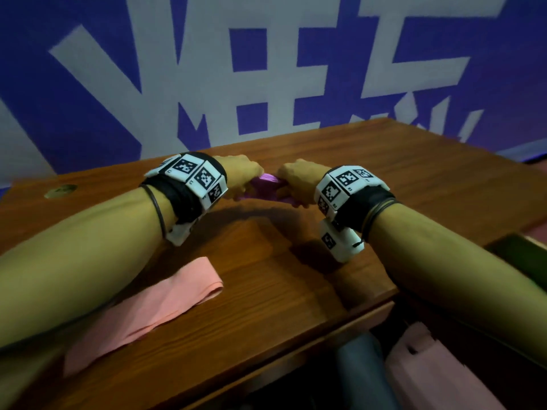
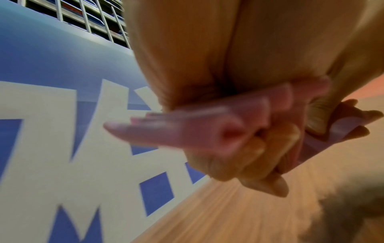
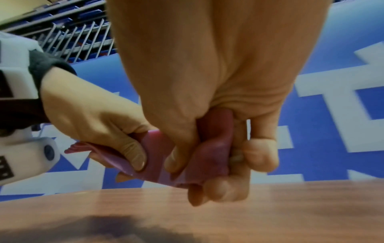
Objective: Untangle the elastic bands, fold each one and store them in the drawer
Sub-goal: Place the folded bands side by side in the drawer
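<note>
Held off the desk (image 1: pixel 384 173) at its far middle: purple band (image 1: pixel 268 187), bunched short, long axis running left to right between the two fists. Left hand (image 1: pixel 242 179) clamped on the left end, thumb (image 3: pixel 133 152) pressing down on top, fingers curled beneath, folded layers sticking out past the fist in the left wrist view. Right hand (image 1: pixel 296 184) wrapped round the right end, thumb on the near face, fingers curled behind. Both equally near, knuckles almost meeting, only a short stretch of band showing between. Probably mid-fold. Next fold likely to bring one end across onto the other along that left-right line. Lying flat and loose at near left under the forearm, well apart: pink band (image 1: pixel 154 303). Down at near right, below the desk edge: open drawer (image 1: pixel 444 374).
</note>
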Demonstrator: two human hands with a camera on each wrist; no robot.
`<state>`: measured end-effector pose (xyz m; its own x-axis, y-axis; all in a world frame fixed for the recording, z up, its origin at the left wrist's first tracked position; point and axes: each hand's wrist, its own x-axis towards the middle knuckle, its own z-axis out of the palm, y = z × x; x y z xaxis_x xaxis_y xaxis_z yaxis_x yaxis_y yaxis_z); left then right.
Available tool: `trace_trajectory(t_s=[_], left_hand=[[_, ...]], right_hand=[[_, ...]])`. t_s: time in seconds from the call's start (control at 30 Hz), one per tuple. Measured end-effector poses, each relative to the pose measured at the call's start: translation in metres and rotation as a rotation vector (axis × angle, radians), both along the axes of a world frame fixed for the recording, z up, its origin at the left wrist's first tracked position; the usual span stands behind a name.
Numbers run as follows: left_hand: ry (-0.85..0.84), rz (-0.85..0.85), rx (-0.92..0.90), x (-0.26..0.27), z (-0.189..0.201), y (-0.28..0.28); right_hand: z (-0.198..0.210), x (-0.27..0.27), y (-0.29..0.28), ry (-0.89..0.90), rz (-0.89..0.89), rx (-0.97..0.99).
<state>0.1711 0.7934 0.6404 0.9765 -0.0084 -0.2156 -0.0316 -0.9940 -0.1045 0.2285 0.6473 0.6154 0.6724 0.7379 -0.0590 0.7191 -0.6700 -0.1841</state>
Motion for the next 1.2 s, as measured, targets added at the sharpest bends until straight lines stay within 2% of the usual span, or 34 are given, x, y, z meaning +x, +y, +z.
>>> trace_trajectory(t_s=[0.13, 0.63, 0.97, 1.2], left_hand=[[-0.027, -0.136, 0.017, 0.025, -0.004, -0.063], [-0.037, -0.455, 0.036, 0.070, -0.027, -0.273], [-0.088, -0.548, -0.028, 0.072, -0.047, -0.413], [-0.059, -0.546, -0.032, 0.089, -0.103, -0.483]], right_hand=[[-0.003, 0.012, -0.069, 0.009, -0.117, 0.008], [-0.027, 0.026, -0.290, 0.005, -0.390, -0.005], [-0.056, 0.026, -0.421, -0.001, -0.620, 0.070], [-0.108, 0.034, -0.475, 0.054, -0.745, 0.063]])
